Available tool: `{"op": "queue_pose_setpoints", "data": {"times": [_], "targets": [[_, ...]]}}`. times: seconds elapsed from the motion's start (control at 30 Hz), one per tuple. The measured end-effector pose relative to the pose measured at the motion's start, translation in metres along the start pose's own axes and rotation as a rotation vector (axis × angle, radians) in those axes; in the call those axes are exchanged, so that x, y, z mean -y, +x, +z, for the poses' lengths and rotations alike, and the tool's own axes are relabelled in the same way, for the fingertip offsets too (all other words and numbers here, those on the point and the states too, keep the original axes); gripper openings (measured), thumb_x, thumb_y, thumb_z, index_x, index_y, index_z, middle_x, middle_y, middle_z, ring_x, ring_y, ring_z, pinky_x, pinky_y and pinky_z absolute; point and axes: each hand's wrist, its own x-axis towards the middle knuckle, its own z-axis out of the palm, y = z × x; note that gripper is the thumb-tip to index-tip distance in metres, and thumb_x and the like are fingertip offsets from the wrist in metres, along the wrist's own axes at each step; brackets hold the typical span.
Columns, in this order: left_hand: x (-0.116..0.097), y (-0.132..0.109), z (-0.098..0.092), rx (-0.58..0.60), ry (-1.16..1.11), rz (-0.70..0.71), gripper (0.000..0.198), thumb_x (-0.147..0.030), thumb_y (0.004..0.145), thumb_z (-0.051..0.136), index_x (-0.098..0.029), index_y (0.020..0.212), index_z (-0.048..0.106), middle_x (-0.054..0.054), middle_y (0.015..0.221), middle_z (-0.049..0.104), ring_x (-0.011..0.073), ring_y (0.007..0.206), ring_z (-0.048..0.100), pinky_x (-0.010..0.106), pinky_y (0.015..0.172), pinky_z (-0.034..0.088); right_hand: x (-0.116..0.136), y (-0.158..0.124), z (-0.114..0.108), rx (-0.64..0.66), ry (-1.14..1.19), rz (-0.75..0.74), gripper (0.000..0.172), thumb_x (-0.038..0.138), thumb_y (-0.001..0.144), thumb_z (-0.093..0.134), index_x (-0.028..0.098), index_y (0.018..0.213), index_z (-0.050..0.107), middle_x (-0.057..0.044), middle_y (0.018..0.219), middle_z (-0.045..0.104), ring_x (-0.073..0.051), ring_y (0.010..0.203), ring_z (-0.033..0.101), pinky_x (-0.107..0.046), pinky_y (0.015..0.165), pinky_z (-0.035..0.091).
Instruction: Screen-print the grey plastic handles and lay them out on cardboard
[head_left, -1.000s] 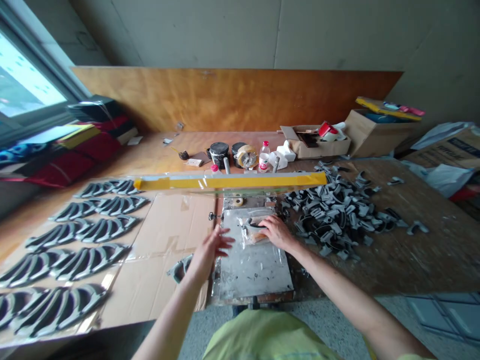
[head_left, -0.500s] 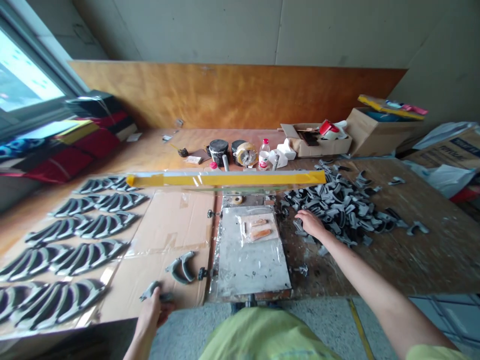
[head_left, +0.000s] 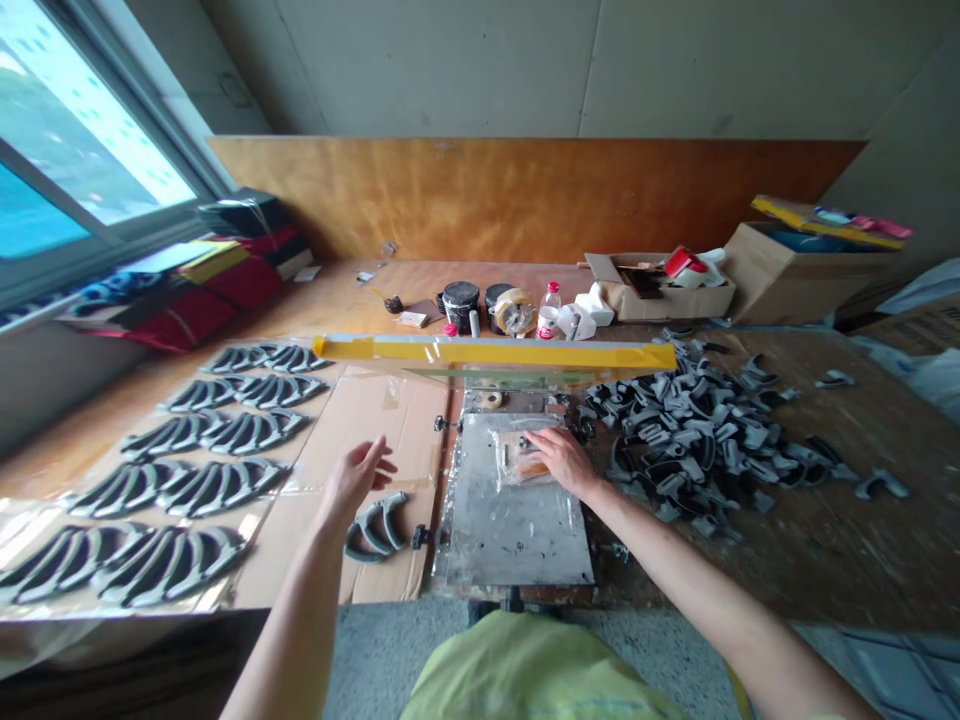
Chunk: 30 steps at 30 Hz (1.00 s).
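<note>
My right hand [head_left: 561, 458] lies on the plastic-covered jig with orange blocks [head_left: 517, 466] at the far end of the metal plate [head_left: 514, 530]. Its fingers hold a small dark grey part down there, mostly hidden by the hand. My left hand [head_left: 358, 472] hovers open, fingers apart, over the cardboard sheet [head_left: 360, 415]. It is just above a pair of curved grey parts [head_left: 375, 527] lying near the plate's left edge. A raised frame with a yellow-taped edge [head_left: 495, 352] hangs over the far end of the plate.
A loose pile of grey parts [head_left: 690, 430] lies right of the plate. Rows of paired grey parts [head_left: 187, 480] cover the left of the bench. Pots, a tape roll [head_left: 514, 312], a bottle [head_left: 550, 310] and cardboard boxes [head_left: 667, 295] stand behind.
My right hand came back from the pile to the jig. My left hand rose from the bench's near edge to above the cardboard; the part it held there is gone from view. The view shifted left.
</note>
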Motion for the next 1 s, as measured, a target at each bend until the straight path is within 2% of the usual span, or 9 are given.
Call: {"op": "queue_pose_setpoints", "data": {"times": [0.07, 0.13, 0.2, 0.27, 0.43, 0.67, 0.87, 1.0], "targets": [[-0.049, 0.001, 0.015, -0.001, -0.15, 0.129, 0.054, -0.067, 0.069, 0.066, -0.016, 0.085, 0.063, 0.003, 0.06, 0.067, 0.0135, 0.048, 0.06, 0.023, 0.048, 0.047, 0.014, 0.008, 0.008, 0.017, 0.004, -0.086, 0.038, 0.021, 0.092, 0.059, 0.024, 0.129, 0.062, -0.006, 0.106, 0.068, -0.021, 0.097, 0.057, -0.036, 0.09, 0.046], [-0.088, -0.001, 0.028, -0.011, -0.304, 0.242, 0.046, -0.061, 0.072, 0.067, -0.017, 0.087, 0.062, 0.0, 0.06, 0.066, 0.0115, 0.048, 0.059, 0.021, 0.048, 0.046, 0.017, 0.009, 0.011, 0.047, 0.032, -0.167, 0.032, 0.021, 0.093, 0.058, 0.026, 0.123, 0.067, -0.005, 0.102, 0.069, -0.02, 0.096, 0.056, -0.036, 0.089, 0.044], [-0.113, -0.004, 0.037, -0.036, -0.449, 0.337, 0.037, -0.054, 0.075, 0.066, -0.019, 0.082, 0.059, -0.002, 0.058, 0.064, 0.0098, 0.046, 0.057, 0.019, 0.047, 0.046, 0.015, 0.007, 0.013, 0.065, 0.069, -0.203, 0.026, 0.024, 0.091, 0.061, 0.027, 0.115, 0.071, -0.003, 0.096, 0.069, -0.019, 0.093, 0.055, -0.034, 0.087, 0.043], [-0.126, -0.006, 0.043, -0.074, -0.541, 0.392, 0.03, -0.048, 0.076, 0.065, -0.019, 0.073, 0.056, -0.003, 0.054, 0.061, 0.0082, 0.043, 0.053, 0.018, 0.045, 0.044, 0.013, 0.002, 0.015, 0.068, 0.088, -0.192, 0.025, 0.027, 0.087, 0.068, 0.027, 0.111, 0.072, -0.003, 0.093, 0.068, -0.019, 0.092, 0.054, -0.032, 0.085, 0.043], [-0.131, -0.007, 0.051, -0.156, -0.544, 0.381, 0.029, -0.042, 0.075, 0.061, -0.019, 0.06, 0.052, -0.003, 0.048, 0.056, 0.0075, 0.041, 0.049, 0.018, 0.043, 0.041, 0.017, -0.003, 0.021, 0.093, 0.097, -0.205, 0.023, 0.024, 0.085, 0.07, 0.029, 0.107, 0.074, -0.001, 0.089, 0.069, -0.018, 0.088, 0.054, -0.03, 0.082, 0.042], [-0.127, -0.004, 0.048, -0.14, -0.432, 0.374, 0.034, -0.049, 0.08, 0.055, -0.019, 0.064, 0.053, -0.002, 0.051, 0.056, 0.0086, 0.044, 0.049, 0.02, 0.047, 0.042, 0.021, 0.003, 0.03, 0.044, 0.084, -0.083, 0.024, 0.019, 0.093, 0.056, 0.024, 0.109, 0.073, -0.004, 0.095, 0.069, -0.02, 0.094, 0.055, -0.032, 0.084, 0.048], [-0.119, -0.008, 0.042, -0.054, -0.423, 0.396, 0.038, -0.055, 0.082, 0.057, -0.019, 0.073, 0.056, 0.0, 0.059, 0.061, 0.009, 0.047, 0.051, 0.02, 0.048, 0.043, 0.023, -0.014, 0.038, -0.017, 0.07, -0.108, 0.037, 0.013, 0.093, 0.048, 0.022, 0.126, 0.064, -0.008, 0.111, 0.069, -0.023, 0.107, 0.056, -0.042, 0.098, 0.048], [-0.109, -0.02, 0.038, -0.03, -0.387, 0.358, 0.033, -0.05, 0.082, 0.059, -0.017, 0.078, 0.062, 0.001, 0.061, 0.063, 0.0111, 0.052, 0.055, 0.022, 0.052, 0.047, 0.026, -0.017, 0.025, 0.067, 0.049, -0.108, 0.046, 0.008, 0.091, 0.043, 0.02, 0.132, 0.06, -0.009, 0.13, 0.063, -0.025, 0.123, 0.052, -0.05, 0.111, 0.036]]}}
